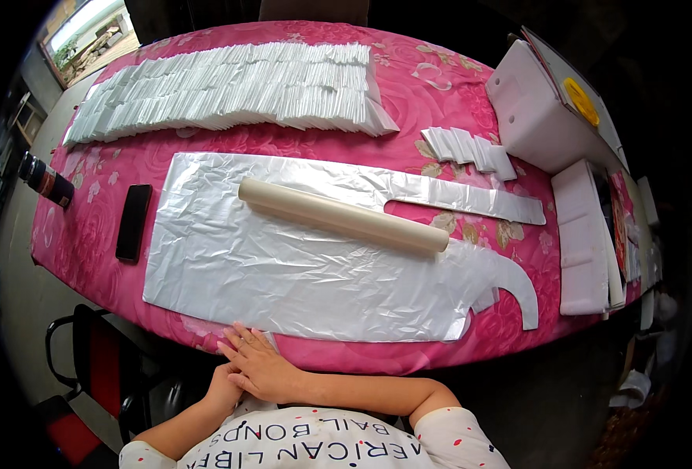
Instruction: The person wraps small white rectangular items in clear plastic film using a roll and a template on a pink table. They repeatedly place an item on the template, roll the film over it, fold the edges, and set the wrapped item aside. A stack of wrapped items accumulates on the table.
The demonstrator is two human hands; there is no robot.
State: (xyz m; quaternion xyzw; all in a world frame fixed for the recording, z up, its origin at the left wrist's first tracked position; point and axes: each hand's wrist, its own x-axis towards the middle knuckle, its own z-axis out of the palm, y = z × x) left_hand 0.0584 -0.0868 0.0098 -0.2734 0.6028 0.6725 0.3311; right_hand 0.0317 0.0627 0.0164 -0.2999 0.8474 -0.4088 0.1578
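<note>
At the near table edge, left of centre, my right hand [264,369] reaches across my left hand [222,389]. The right hand's fingers are stretched out and a little apart. My left hand's fingers are mostly hidden beneath it. A bit of thin white plastic [270,339] shows beside the right fingertips; how the hands hold it, if at all, is unclear. Just beyond lies a flat stack of white plastic carrier bags [299,289], handles pointing right. A beige cardboard tube [342,215] rests slantwise on the stack, apart from both hands.
Rows of folded white packets [228,90] stand at the far left, with several more folded packets [468,148] farther right. A black phone [133,223] and dark bottle [46,180] lie left. White foam boxes [529,105] line the right side. A chair [100,359] stands lower left.
</note>
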